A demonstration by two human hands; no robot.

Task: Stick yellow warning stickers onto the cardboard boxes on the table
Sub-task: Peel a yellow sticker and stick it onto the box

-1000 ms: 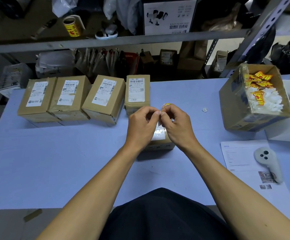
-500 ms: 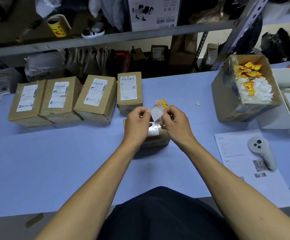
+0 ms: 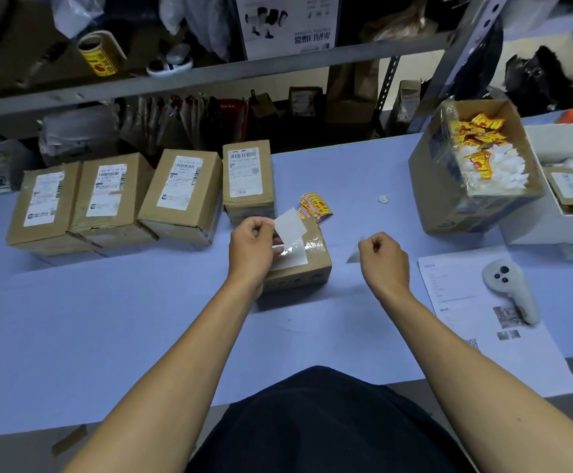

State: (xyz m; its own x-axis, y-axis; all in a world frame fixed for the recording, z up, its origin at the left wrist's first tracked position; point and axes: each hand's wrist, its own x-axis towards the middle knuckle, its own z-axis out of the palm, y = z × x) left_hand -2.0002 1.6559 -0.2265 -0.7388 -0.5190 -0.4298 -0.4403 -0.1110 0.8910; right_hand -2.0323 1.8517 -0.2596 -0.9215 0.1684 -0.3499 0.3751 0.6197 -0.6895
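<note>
My left hand [image 3: 251,245] pinches a white backing slip [image 3: 290,224] between thumb and fingers [image 3: 267,222], above the small box [image 3: 307,264] in front of me. That box sits on the tabletop [image 3: 107,319], its top taped and shiny. My right hand [image 3: 383,259] is off to the right of the box, fingers curled around a thin pale sheet [image 3: 354,257] whose face I cannot make out. A few yellow stickers [image 3: 316,206] lie on the tabletop just behind the box. Four labelled boxes [image 3: 182,192] stand in a row to the left. An open carton [image 3: 476,165] with more stickers stands at the right.
</note>
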